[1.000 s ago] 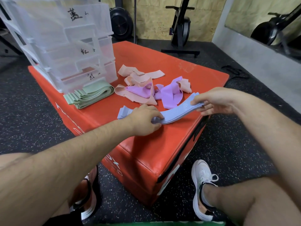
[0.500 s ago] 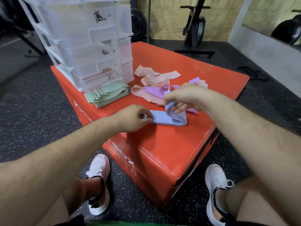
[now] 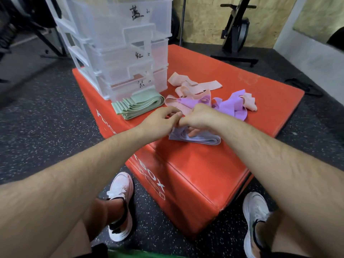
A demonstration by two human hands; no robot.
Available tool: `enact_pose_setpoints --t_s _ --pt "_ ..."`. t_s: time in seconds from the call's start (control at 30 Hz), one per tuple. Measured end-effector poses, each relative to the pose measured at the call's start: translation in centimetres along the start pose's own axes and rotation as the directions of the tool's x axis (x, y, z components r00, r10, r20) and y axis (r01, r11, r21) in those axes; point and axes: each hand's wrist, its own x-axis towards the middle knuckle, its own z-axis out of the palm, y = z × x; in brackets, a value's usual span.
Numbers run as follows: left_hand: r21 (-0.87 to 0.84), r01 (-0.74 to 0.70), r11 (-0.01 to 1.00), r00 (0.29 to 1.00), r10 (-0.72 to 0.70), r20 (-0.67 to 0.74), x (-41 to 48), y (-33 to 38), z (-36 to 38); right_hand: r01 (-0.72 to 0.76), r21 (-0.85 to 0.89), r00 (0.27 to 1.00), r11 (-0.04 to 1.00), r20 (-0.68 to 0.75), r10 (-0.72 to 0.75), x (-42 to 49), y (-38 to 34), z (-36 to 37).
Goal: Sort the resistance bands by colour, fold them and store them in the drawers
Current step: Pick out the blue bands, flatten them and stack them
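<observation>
blue band (image 3: 202, 140) pinched by left grip (image 3: 160, 120), right grip (image 3: 201, 117)

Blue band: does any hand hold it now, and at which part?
The right hand grips the folded blue band at its left end, fingers on the top layer. The left hand meets it there; whether it also pinches cannot be told.

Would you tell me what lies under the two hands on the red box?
A folded pale blue band lies flat on the red box, beneath the left hand and right hand. The hands cover its far edge, hiding the fold there.
</observation>
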Motion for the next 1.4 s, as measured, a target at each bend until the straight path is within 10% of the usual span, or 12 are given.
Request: enact_pose_setpoints --t_s 0.2,0.43,0.8,1.03,1.4 --pt "0.27 -0.161 0.949 0.986 0.144 0.081 0.3 -1.3 -0.2 0.034 0.181 0.983 0.983 0.173 -0.066 0.0 0.5 -2.5" --pt "0.474 -0.122 0.872 0.991 0.078 0.112 0.8 -1.2 0.4 -0.149 -0.426 0.989 0.893 -0.076 0.129 -1.6 3.1 -4.9" --pt "0.467 -0.069 0.881 0.991 0.007 0.132 1.1 0.9 2.2 -0.048 0.129 0.993 0.99 -0.1 0.061 -1.2 7.0 -2.3" --pt "-0.163 -0.002 0.987 0.932 0.061 0.358 1.2 3.3 2.3 0.223 0.145 0.969 0.964 -0.138 -0.203 -2.7 6.1 -5.5" --pt "-0.263 0.131 0.956 0.907 -0.008 0.421 2.1 4.8 4.3 0.284 0.646 0.947 0.709 -0.307 -0.099 -2.1 7.7 -9.6"
